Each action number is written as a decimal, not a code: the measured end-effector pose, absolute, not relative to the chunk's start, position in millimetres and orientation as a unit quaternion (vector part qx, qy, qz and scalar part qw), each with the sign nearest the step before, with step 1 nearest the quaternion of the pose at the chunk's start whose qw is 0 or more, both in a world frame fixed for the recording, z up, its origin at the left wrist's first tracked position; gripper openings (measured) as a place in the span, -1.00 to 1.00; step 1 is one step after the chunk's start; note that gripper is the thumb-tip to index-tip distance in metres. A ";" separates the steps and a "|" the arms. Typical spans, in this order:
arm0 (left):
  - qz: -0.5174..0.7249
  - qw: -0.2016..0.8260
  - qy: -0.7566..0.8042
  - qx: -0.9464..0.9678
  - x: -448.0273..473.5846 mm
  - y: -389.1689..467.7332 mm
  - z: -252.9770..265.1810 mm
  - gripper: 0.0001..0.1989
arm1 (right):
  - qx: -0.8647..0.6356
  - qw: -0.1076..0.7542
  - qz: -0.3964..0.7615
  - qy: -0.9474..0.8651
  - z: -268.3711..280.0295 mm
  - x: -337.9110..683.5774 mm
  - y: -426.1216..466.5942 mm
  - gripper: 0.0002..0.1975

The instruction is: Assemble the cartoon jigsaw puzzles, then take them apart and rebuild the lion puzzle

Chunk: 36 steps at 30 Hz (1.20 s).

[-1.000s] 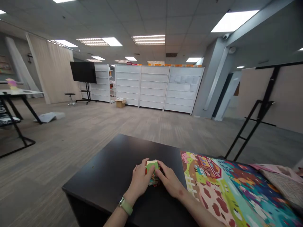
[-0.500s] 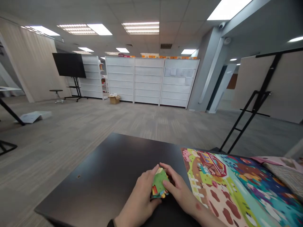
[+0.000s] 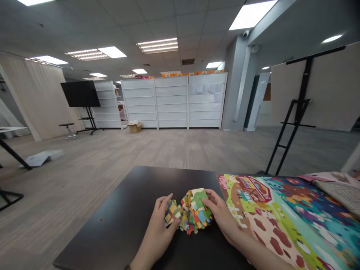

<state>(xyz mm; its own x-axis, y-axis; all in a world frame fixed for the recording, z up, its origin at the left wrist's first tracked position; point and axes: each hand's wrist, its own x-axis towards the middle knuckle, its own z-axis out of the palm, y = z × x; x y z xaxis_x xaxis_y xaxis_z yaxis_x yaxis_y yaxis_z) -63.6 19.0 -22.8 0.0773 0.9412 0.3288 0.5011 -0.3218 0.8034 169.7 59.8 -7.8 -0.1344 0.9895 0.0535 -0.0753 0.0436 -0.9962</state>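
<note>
A bunch of colourful jigsaw puzzle pieces [image 3: 194,212] is fanned out between my two hands, low over the dark table [image 3: 120,210]. On the left end, my left hand [image 3: 161,221] pinches several pieces between thumb and fingers. My right hand [image 3: 218,208] grips the other end, its thumb on a green piece [image 3: 199,198] at the top. Green, yellow, red and blue patches show on the pieces, which overlap one another. The undersides of the pieces and some of my fingertips are hidden.
On the right of the table lies a bright farm-animal picture sheet [image 3: 261,210], with a pink and grey cloth-like item [image 3: 334,187] beyond it. A black easel stand [image 3: 295,112] rises behind. White shelves [image 3: 171,101] line the far wall.
The compact stack of puzzle pieces has spread into a fan. My hands have moved apart, the left one outward to the left. The camera view has tilted up slightly.
</note>
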 end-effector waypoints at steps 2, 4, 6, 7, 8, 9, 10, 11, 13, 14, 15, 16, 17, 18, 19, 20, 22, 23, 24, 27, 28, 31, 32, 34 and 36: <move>0.455 0.241 0.531 0.673 -62.5 19.8 -20.5 -0.50 | -0.433 0.472 0.497 -0.585 -10.3 171.2 60.1 -0.44; 0.470 0.246 0.522 0.668 -57.3 18.4 -19.7 -0.54 | -0.445 0.432 0.431 -0.655 -13.4 171.2 58.5 -0.39; 0.448 0.269 0.503 0.688 -48.2 14.8 -19.4 -0.50 | -0.457 0.388 0.370 -0.710 -15.7 170.1 55.7 -0.35; 0.423 0.277 0.499 0.704 -42.7 12.6 -19.0 -0.43 | -0.458 0.372 0.354 -0.726 -16.1 169.4 54.1 -0.34; 0.394 0.278 0.499 0.720 -37.2 10.5 -18.2 -0.33 | -0.454 0.365 0.348 -0.734 -15.9 168.6 52.5 -0.35; 0.365 0.272 0.504 0.734 -32.0 8.7 -17.1 -0.22 | -0.446 0.365 0.353 -0.737 -14.9 167.9 51.0 -0.37; 0.341 0.261 0.511 0.745 -27.4 7.5 -15.8 -0.12 | -0.440 0.371 0.363 -0.733 -13.4 167.3 49.6 -0.38; 0.324 0.249 0.518 0.752 -23.5 6.8 -14.4 -0.06 | -0.436 0.380 0.379 -0.723 -11.5 167.0 48.2 -0.40; 0.306 0.234 0.522 0.761 -18.0 6.7 -12.1 -0.03 | -0.431 0.399 0.415 -0.695 -7.3 166.5 45.7 -0.41; 0.303 0.232 0.521 0.764 -16.1 7.0 -11.6 0.00 | -0.425 0.404 0.434 -0.684 -5.5 166.4 44.6 -0.41; 0.302 0.232 0.519 0.766 -14.7 7.1 -11.7 0.05 | -0.414 0.408 0.450 -0.678 -3.9 166.2 43.4 -0.40; 0.303 0.231 0.516 0.767 -13.5 7.2 -12.4 0.12 | -0.400 0.409 0.463 -0.677 -2.6 166.0 42.4 -0.37; 0.307 0.229 0.514 0.767 -12.5 7.1 -13.7 0.19 | -0.383 0.406 0.472 -0.682 -1.6 165.7 41.4 -0.34; 0.313 0.225 0.511 0.768 -11.6 6.9 -15.4 0.25 | -0.368 0.401 0.478 -0.690 -0.7 165.2 40.5 -0.29; 0.320 0.219 0.506 0.771 -10.9 6.6 -17.3 0.28 | -0.357 0.394 0.480 -0.698 0.0 164.7 39.8 -0.25; 0.327 0.210 0.500 0.774 -10.3 6.5 -19.2 0.29 | -0.353 0.388 0.476 -0.706 0.8 163.9 39.4 -0.23; 0.343 0.186 0.484 0.783 -9.6 6.6 -22.1 0.27 | -0.366 0.391 0.455 -0.712 2.5 162.2 39.3 -0.30; 0.350 0.172 0.476 0.788 -9.3 6.9 -23.0 0.27 | -0.380 0.401 0.442 -0.707 3.3 161.2 39.8 -0.39; 0.357 0.160 0.470 0.791 -9.2 7.4 -23.6 0.27 | -0.395 0.414 0.431 -0.697 3.8 160.2 40.8 -0.50; 0.368 0.150 0.469 0.789 -9.4 9.5 -24.4 0.31 | -0.425 0.455 0.441 -0.646 2.9 158.4 45.6 -0.68; 0.371 0.159 0.474 0.782 -9.8 10.1 -24.8 0.34 | -0.428 0.466 0.459 -0.624 1.7 158.4 47.5 -0.67; 0.384 0.195 0.493 0.755 -12.8 11.8 -26.9 0.42 | -0.433 0.496 0.518 -0.546 -3.2 160.4 52.3 -0.59; 0.392 0.202 0.496 0.748 -14.7 12.2 -27.5 0.42 | -0.435 0.503 0.531 -0.525 -4.6 161.5 53.4 -0.57; 0.409 0.207 0.496 0.737 -19.8 12.9 -27.7 0.40 | -0.437 0.514 0.549 -0.494 -6.6 163.5 55.1 -0.54; 0.422 0.209 0.494 0.731 -25.9 13.3 -26.3 0.34 | -0.441 0.522 0.552 -0.478 -7.0 164.6 55.9 -0.49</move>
<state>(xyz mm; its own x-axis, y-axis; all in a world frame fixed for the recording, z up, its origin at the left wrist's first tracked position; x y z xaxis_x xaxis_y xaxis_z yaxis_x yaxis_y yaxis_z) -25.9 13.3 -26.3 0.1561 0.8984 0.4105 0.5448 -0.4250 0.7229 164.6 55.9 -7.0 -0.0674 0.9977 0.0120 -0.1546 0.0014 -0.9880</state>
